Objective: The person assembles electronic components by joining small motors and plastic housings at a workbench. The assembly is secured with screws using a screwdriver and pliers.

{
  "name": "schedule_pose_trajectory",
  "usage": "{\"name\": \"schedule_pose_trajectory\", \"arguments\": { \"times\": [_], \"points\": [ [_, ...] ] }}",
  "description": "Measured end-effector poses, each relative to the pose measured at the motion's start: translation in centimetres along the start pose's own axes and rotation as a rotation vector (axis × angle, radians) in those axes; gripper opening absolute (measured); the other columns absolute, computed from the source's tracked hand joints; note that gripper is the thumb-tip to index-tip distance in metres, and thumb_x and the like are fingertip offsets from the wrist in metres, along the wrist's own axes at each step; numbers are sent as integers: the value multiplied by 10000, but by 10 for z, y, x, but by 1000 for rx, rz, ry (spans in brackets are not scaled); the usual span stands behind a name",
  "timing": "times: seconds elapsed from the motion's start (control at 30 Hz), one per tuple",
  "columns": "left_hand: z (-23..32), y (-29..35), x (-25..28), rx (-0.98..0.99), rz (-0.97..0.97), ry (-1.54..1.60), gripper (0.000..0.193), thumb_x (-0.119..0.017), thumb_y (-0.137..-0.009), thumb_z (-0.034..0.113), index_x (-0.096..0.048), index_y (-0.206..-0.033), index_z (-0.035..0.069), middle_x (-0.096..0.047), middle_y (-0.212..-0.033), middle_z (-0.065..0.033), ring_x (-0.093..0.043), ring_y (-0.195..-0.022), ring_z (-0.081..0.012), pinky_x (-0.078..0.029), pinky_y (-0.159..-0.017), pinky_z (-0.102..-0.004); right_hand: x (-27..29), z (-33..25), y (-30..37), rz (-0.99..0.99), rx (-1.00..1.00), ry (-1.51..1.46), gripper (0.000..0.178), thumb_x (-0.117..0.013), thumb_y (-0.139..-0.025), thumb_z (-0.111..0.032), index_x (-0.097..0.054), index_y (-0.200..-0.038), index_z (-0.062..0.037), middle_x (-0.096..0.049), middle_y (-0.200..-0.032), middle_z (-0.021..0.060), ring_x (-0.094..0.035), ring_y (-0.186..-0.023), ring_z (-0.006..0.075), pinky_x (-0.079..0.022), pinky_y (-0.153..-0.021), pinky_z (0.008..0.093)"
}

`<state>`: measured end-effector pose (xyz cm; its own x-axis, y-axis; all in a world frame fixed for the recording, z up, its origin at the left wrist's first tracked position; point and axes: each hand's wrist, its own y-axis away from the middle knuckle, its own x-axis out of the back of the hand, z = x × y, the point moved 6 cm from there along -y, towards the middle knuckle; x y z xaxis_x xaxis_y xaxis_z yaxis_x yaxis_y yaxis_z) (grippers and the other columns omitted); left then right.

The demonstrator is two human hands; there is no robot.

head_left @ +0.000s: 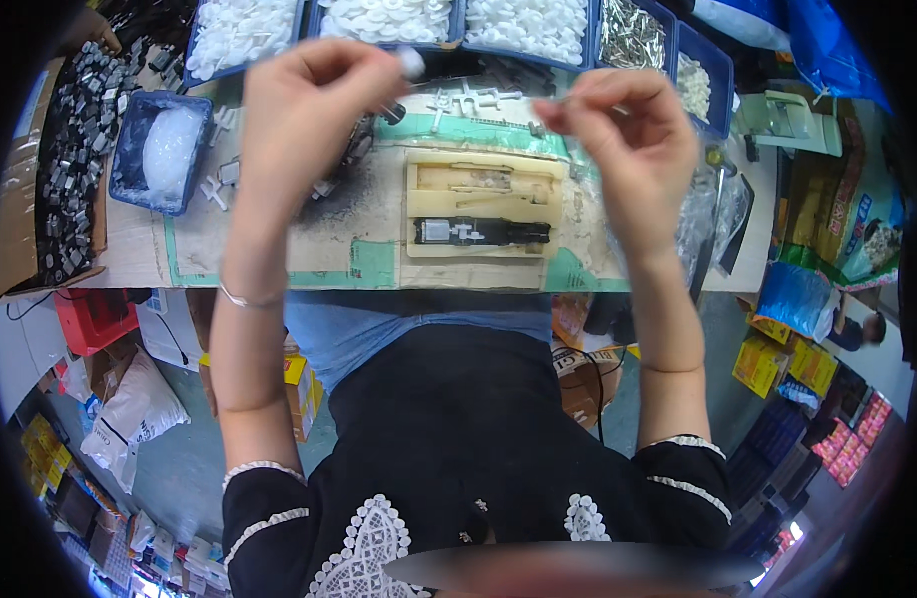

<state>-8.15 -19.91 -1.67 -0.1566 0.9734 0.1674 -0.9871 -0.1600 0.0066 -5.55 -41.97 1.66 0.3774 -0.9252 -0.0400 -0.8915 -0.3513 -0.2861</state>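
Observation:
My left hand [314, 105] is raised over the far side of the bench, thumb and fingers pinched on a small white plastic part [410, 64], blurred by motion. My right hand [633, 125] hovers to the right with its fingertips pinched together. Whatever sits between them is too small to name. Between and nearer than both hands lies a cream-coloured jig [483, 249] with two long slots. Its near slot holds a black housing [523, 233] with a grey block and white pieces in it; the far slot shows no housing. White branched plastic pieces [468, 102] lie beyond the jig.
Blue bins along the back hold white round parts [384, 20], more white parts [526, 25] and shiny metal pins [631, 38]. A small blue tray [159, 154] with white stuff stands left, beside many black-and-grey pieces [80, 149]. Clear plastic bags [692, 214] lie right. Another person's hand [95, 30] shows far left.

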Motion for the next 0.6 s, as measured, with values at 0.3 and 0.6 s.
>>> {"name": "schedule_pose_trajectory", "arguments": {
  "times": [0.3, 0.6],
  "points": [
    [-6, 48, -51, 174, -94, 638, 97, -645, -844, 32, -630, -855, -63, -669, -812, -141, -680, -762, -181, -566, -697, -256, -34, -7, 28, 8, 193, 113, 176, -637, -751, 112, -503, -809, 13, -611, -858, 105, -639, -808, 134, -555, -733, 254],
    [1, 63, -52, 77, 35, 570, 70, -646, -837, -6, -620, -848, -70, -667, -886, -150, -670, -800, -164, -558, -728, -257, -35, -17, 28, -17, 265, 306, 161, -660, -735, 86, -530, -764, -5, -622, -788, 90, -648, -742, 143, -547, -667, 258]
  ]
}}
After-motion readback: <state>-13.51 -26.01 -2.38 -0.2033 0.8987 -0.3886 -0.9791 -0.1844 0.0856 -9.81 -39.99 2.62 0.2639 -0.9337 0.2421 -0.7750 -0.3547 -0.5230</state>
